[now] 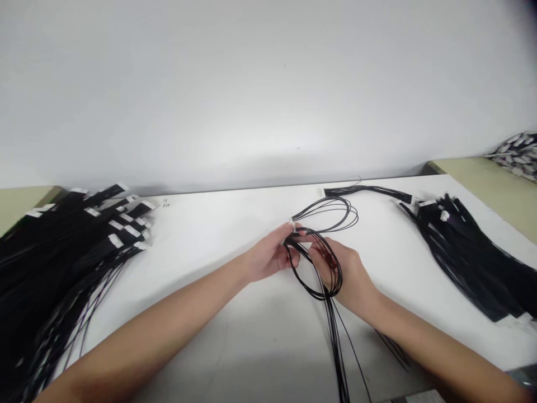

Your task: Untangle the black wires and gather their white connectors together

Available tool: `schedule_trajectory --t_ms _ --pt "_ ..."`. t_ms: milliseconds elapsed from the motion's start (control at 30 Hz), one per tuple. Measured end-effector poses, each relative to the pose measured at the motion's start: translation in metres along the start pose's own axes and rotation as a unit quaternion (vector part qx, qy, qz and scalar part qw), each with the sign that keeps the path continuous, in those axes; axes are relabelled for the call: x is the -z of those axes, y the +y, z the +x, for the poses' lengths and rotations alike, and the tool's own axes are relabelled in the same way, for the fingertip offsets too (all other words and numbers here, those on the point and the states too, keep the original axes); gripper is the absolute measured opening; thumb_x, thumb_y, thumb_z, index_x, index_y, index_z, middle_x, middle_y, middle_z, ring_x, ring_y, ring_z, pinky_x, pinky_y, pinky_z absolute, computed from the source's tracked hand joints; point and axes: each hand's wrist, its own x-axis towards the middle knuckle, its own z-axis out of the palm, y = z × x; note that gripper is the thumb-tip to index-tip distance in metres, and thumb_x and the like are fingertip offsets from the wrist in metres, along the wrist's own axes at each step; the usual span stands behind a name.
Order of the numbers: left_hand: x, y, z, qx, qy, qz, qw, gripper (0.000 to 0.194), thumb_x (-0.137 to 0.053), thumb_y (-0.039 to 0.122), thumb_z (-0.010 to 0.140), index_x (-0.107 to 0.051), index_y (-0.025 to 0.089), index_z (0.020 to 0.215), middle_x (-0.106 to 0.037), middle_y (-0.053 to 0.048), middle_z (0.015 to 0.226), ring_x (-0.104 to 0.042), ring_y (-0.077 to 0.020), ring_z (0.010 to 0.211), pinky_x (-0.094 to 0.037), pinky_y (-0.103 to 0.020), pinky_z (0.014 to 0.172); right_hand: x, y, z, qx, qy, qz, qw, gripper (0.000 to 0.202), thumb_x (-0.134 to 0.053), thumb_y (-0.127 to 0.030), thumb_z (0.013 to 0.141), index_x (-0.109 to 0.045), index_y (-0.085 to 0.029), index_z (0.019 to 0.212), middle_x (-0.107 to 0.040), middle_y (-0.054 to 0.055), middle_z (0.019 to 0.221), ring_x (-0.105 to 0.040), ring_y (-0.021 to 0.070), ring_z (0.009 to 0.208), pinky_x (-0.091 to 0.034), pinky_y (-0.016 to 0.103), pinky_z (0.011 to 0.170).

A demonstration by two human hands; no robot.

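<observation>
My left hand pinches a white connector with its thumb and fingers, at the middle of the white table. Thin black wires run from it, some bent into a loop behind and others into a loop in front of my hands. My right hand is closed around part of the same wire harness, its fingers partly covered by the front loop. Loose wire ends hang down toward the table's near edge.
A big pile of black wire harnesses with white connectors lies at the left. Another stack lies at the right. One bundle rests along the back. More wires sit at the far right, and a white wall stands behind.
</observation>
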Motion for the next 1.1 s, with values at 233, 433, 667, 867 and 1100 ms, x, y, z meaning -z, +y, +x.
schedule_trajectory --t_ms 233,433,667,867,1100 --pt "-0.004 0.000 -0.001 -0.006 0.023 -0.008 1.000 0.027 -0.058 0.046 0.085 -0.057 0.020 0.092 -0.064 0.000 0.093 -0.055 -0.0078 0.051 -0.046 -0.025 0.057 -0.002 0.003 0.000 -0.028 -0.001 -0.019 0.999 0.018 -0.041 -0.029 0.095 -0.056 -0.019 0.095 -0.067 0.007 0.085 -0.065 0.0204 0.083 -0.049 0.030 0.069" --pt "-0.003 0.000 0.000 -0.014 0.018 -0.020 1.000 0.025 -0.056 0.044 0.088 -0.057 0.020 0.092 -0.067 -0.002 0.098 -0.055 -0.0076 0.051 -0.047 -0.024 0.056 0.005 -0.007 0.004 -0.064 -0.043 0.145 0.986 0.017 -0.049 -0.035 0.091 -0.055 -0.019 0.095 -0.060 0.001 0.067 -0.051 0.0134 0.058 -0.039 0.024 0.051" --pt "-0.001 0.000 0.002 -0.015 0.005 -0.040 0.999 0.024 -0.052 0.042 0.090 -0.057 0.019 0.093 -0.068 -0.006 0.104 -0.055 -0.0071 0.050 -0.047 -0.023 0.055 0.038 -0.011 0.010 -0.140 -0.077 0.427 0.890 0.020 -0.063 -0.036 0.083 -0.051 -0.020 0.083 -0.032 -0.008 0.052 -0.024 0.0067 0.046 -0.020 0.021 0.044" --pt "0.002 0.000 0.002 -0.003 0.000 -0.041 0.999 0.025 -0.053 0.043 0.089 -0.058 0.019 0.093 -0.070 -0.008 0.101 -0.056 -0.0076 0.050 -0.046 -0.023 0.056 0.063 -0.009 0.014 -0.086 0.045 0.484 0.870 0.017 -0.044 -0.034 0.086 -0.057 -0.024 0.087 -0.044 0.000 0.066 -0.036 0.0110 0.045 -0.031 0.028 0.041" --pt "0.001 0.000 0.002 0.000 0.014 -0.042 0.999 0.026 -0.054 0.043 0.089 -0.058 0.017 0.093 -0.070 -0.006 0.085 -0.055 -0.0093 0.049 -0.043 -0.024 0.054 0.065 0.001 0.029 -0.123 0.284 0.505 0.805 0.011 -0.060 -0.032 0.087 -0.063 -0.022 0.085 -0.042 -0.003 0.073 -0.037 0.0055 0.048 -0.034 0.020 0.040"
